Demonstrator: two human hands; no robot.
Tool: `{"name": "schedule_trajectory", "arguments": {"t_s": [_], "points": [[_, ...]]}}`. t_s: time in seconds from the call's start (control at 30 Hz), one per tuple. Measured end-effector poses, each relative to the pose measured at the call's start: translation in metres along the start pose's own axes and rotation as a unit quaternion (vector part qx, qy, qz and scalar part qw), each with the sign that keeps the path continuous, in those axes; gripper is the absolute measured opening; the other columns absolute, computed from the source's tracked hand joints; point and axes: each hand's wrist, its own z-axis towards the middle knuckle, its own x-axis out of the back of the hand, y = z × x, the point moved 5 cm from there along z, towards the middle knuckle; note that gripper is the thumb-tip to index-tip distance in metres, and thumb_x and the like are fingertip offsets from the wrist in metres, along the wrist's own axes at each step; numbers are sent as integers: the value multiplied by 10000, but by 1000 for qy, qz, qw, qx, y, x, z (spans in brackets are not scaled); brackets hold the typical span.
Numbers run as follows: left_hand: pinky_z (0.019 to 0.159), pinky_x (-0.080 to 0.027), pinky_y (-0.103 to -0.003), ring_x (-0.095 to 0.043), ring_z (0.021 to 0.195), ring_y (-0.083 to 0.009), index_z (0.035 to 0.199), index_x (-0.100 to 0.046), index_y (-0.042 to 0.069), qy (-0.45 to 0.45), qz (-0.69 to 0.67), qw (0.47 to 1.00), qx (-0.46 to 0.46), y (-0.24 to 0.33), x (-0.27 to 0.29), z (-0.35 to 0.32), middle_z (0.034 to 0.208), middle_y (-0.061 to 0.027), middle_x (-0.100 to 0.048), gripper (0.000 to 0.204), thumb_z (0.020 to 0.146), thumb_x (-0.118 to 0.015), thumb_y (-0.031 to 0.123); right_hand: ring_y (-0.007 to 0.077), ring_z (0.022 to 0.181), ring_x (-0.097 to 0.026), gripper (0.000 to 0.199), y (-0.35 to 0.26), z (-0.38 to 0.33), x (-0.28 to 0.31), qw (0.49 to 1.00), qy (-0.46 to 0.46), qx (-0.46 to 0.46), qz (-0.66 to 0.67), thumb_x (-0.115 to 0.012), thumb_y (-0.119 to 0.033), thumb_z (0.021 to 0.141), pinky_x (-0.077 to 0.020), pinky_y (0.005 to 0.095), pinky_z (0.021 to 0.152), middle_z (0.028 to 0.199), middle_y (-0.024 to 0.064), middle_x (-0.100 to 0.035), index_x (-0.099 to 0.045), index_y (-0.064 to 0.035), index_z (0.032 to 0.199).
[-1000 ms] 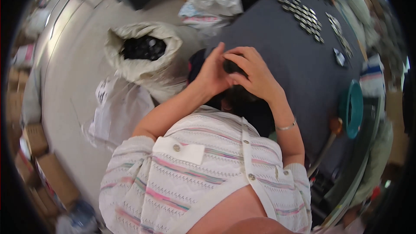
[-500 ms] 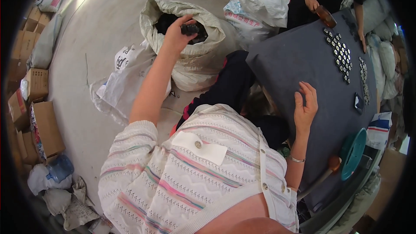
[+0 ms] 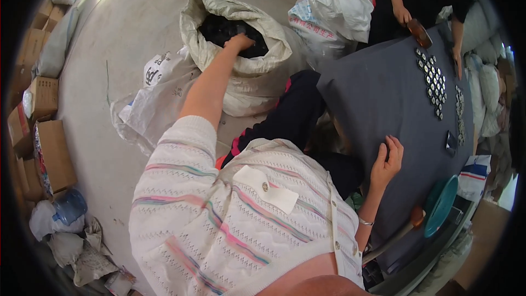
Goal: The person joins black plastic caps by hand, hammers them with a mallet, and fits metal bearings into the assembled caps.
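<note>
Reaching left hand (image 3: 239,41) into off-white woven sack (image 3: 241,77), dark contents (image 3: 219,27).

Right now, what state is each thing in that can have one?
Woven sack: open, dark pieces inside.
Left hand: reaching into the sack, grip hidden.
Right hand: fingers curled, resting on the grey table, empty.
Small round pieces: laid in rows.
Cardboard box: open.

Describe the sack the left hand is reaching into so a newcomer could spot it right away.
On the grey concrete floor, left of the dark table, stands an open woven sack with its rim rolled down. The left hand dips into its dark contents. Unlike the white bags beside it, it is beige and open on black pieces.
</note>
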Motion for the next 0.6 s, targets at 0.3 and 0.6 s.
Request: {"name": "schedule_trajectory", "arguments": {"t_s": [0.3,0.6], "points": [[1002,-235,-676,-356,1312,-403,1345,-427,442,16,210,955,-208,134,-45,-71,1480,-98,-336,642,728,-585,523,306,926,-592,168,2,-11,26,991,29,-24,-126,-624,-31,806,-480,382,804,1024,155,-606,-640,1,971],[940,-451,-398,-564,1116,-360,1312,-523,160,35,101,967,-233,64,-30,-30,1163,-229,-601,683,700,-666,428,303,847,-592,166,14,-9,34,995,91,16,-29,-667,-28,747,-498,369,706,943,125,-608,-634,-7,909]]}}
